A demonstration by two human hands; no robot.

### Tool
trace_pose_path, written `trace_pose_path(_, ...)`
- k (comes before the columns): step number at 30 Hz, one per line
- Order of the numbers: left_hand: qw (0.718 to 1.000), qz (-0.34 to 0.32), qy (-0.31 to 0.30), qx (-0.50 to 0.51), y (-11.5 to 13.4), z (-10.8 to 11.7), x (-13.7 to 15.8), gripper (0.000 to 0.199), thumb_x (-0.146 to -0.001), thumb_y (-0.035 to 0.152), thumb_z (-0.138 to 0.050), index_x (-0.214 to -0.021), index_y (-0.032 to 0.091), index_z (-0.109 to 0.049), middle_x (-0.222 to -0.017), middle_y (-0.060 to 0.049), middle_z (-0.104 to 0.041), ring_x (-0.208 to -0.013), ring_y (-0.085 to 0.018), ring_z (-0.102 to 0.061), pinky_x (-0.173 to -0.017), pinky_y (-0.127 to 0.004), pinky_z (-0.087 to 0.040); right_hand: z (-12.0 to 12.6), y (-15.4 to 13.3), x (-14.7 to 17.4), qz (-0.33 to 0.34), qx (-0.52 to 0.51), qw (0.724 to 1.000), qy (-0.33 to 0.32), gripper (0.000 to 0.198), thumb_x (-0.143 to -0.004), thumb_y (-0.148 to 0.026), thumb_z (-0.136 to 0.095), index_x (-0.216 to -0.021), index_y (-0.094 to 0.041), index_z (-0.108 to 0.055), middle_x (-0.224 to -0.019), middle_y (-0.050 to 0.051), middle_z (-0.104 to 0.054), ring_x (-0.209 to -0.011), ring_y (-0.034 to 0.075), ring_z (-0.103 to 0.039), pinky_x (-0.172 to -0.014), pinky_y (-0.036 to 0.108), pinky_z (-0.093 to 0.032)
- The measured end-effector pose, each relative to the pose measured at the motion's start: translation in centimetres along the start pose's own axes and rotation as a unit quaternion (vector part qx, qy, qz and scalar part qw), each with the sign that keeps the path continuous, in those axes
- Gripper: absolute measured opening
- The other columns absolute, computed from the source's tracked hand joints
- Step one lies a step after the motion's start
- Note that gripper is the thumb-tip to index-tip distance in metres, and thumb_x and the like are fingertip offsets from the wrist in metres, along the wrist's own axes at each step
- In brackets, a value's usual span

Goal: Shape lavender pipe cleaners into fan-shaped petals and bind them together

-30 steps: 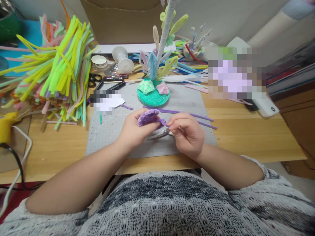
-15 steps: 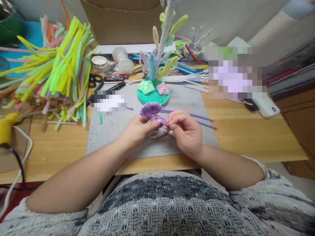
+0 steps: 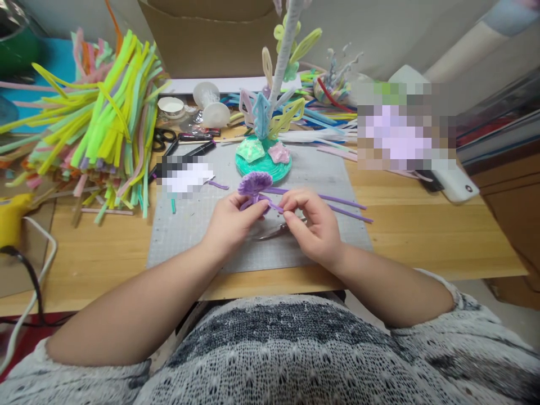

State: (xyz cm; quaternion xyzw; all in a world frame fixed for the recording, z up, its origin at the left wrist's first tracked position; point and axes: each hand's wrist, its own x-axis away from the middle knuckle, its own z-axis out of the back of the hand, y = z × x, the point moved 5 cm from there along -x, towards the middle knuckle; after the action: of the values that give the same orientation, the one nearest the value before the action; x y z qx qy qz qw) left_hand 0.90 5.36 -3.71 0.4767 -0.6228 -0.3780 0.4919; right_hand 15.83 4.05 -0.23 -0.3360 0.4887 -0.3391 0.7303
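Note:
Pinched in my left hand [image 3: 234, 219] is a purple pipe cleaner flower [image 3: 255, 183] with a ruffled, rounded top. The fingers of my right hand [image 3: 313, 222] are closed on the end of a purple pipe cleaner [image 3: 275, 207] that runs out from the flower's base. Beneath my hands lies a metal tool [image 3: 272, 232], partly hidden, on the grey cutting mat [image 3: 202, 247]. Two loose purple pipe cleaners [image 3: 348, 210] extend to the right behind my right hand. Just beyond the flower stands a round teal base [image 3: 264, 167] bearing a white wrapped stem [image 3: 283, 62] with pastel leaf shapes.
A big heap of coloured pipe cleaners [image 3: 101, 112] fills the left side. Black-handled scissors [image 3: 162, 138], markers [image 3: 194, 152] and a white spool [image 3: 211, 107] lie behind the mat. A yellow glue gun [image 3: 12, 219] sits at far left, a white hand-held device [image 3: 455, 180] at right.
Both hands have shifted slightly left with the flower. My right hand has drawn back a little from my left, showing more of the purple strand and of the metal tool below.

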Motion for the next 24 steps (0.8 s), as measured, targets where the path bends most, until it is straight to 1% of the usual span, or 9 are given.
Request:
trace_pose_path(2, 0.999, -0.022, 0.010, -0.046, 0.4, 0.0, 0.1, 0.016, -0.067, 0.028, -0.077, -0.070, 0.015, -0.068, -0.066, 0.001, -0.065, -0.062, -0.011, -0.054, -0.065, -0.025, -0.042, 0.0, 0.0, 0.2, -0.005, 0.013, 1.000, -0.003, 0.007, -0.086, -0.018, -0.057, -0.092, -0.022, -0.055, -0.088, 0.002, -0.058, -0.081, 0.016, -0.057, -0.073, 0.032, -0.047)
trace_pose_path(5, 0.995, -0.043, 0.014, -0.091, 0.9, -0.2, 0.4, 0.015, -0.068, 0.027, -0.075, -0.076, 0.016, -0.070, -0.071, 0.000, -0.068, -0.068, -0.014, -0.057, -0.070, -0.027, -0.043, 0.0, 0.6, 0.4, -0.064, 0.031, 0.997, 0.015, 0.015, -0.083, -0.025, -0.065, -0.095, -0.022, -0.056, -0.087, 0.002, -0.061, -0.073, 0.014, -0.057, -0.065, 0.029, -0.048)
trace_pose_path(7, 0.993, -0.052, 0.006, -0.110, 1.1, -0.3, 0.5, 0.016, -0.068, 0.028, -0.074, -0.078, 0.016, -0.071, -0.074, -0.001, -0.069, -0.072, -0.016, -0.059, -0.073, -0.029, -0.045, 0.0, 1.0, 0.3, -0.096, 0.057, 0.994, 0.017, 0.012, -0.083, -0.028, -0.066, -0.089, -0.021, -0.059, -0.080, 0.001, -0.062, -0.069, 0.013, -0.056, -0.062, 0.027, -0.046)
trace_pose_path(9, 0.993, -0.057, -0.006, -0.107, 1.2, -0.4, 0.6, 0.016, -0.068, 0.028, -0.075, -0.078, 0.016, -0.071, -0.076, -0.001, -0.070, -0.075, -0.017, -0.061, -0.075, -0.030, -0.046, -0.1, 1.0, 0.2, -0.099, 0.067, 0.993, 0.009, 0.008, -0.085, -0.027, -0.063, -0.081, -0.020, -0.061, -0.073, 0.000, -0.062, -0.065, 0.012, -0.055, -0.061, 0.027, -0.044)
trace_pose_path(12, 0.997, -0.047, -0.034, -0.051, 0.8, -0.6, 0.5, 0.016, -0.067, 0.028, -0.077, -0.076, 0.016, -0.071, -0.076, -0.001, -0.070, -0.075, -0.016, -0.061, -0.078, -0.030, -0.046, -0.2, 0.7, -0.1, -0.076, 0.027, 0.997, -0.004, 0.013, -0.087, -0.024, -0.060, -0.075, -0.019, -0.062, -0.069, -0.001, -0.061, -0.063, 0.011, -0.054, -0.061, 0.027, -0.044)
trace_pose_path(14, 0.998, -0.024, -0.063, 0.012, 0.3, -0.8, 0.4, 0.018, -0.067, 0.030, -0.079, -0.074, 0.016, -0.070, -0.073, 0.000, -0.069, -0.071, -0.013, -0.060, -0.076, -0.028, -0.046, -0.1, 0.7, -0.3, -0.085, -0.013, 0.996, -0.005, 0.015, -0.087, -0.023, -0.060, -0.073, -0.019, -0.061, -0.066, -0.002, -0.059, -0.061, 0.011, -0.053, -0.059, 0.026, -0.043)
trace_pose_path(19, 0.976, 0.083, -0.132, 0.154, -0.9, -1.5, 0.4, 0.019, -0.068, 0.028, -0.081, -0.075, 0.015, -0.070, -0.074, -0.001, -0.067, -0.069, -0.011, -0.060, -0.072, -0.026, -0.050, 0.2, 1.4, -0.7, -0.130, -0.103, 0.986, 0.002, 0.018, -0.084, -0.029, -0.065, -0.070, -0.019, -0.059, -0.064, -0.003, -0.055, -0.057, 0.009, -0.050, -0.056, 0.024, -0.042)
trace_pose_path(21, 0.969, 0.113, -0.137, 0.172, -1.0, -1.6, 0.4, 0.017, -0.067, 0.026, -0.081, -0.074, 0.015, -0.070, -0.074, -0.001, -0.068, -0.069, -0.011, -0.061, -0.072, -0.026, -0.050, 0.2, 1.7, -0.8, -0.146, -0.118, 0.982, -0.011, 0.020, -0.083, -0.033, -0.065, -0.070, -0.019, -0.058, -0.065, -0.003, -0.055, -0.059, 0.010, -0.050, -0.058, 0.025, -0.043)
trace_pose_path(24, 0.976, 0.099, -0.118, 0.156, -0.8, -1.4, 0.3, 0.017, -0.065, 0.024, -0.082, -0.075, 0.016, -0.071, -0.074, 0.000, -0.069, -0.068, -0.010, -0.061, -0.070, -0.024, -0.049, 0.2, 2.0, -0.9, -0.160, -0.078, 0.984, -0.031, 0.018, -0.084, -0.033, -0.062, -0.072, -0.020, -0.058, -0.070, -0.001, -0.057, -0.067, 0.012, -0.053, -0.065, 0.027, -0.045)
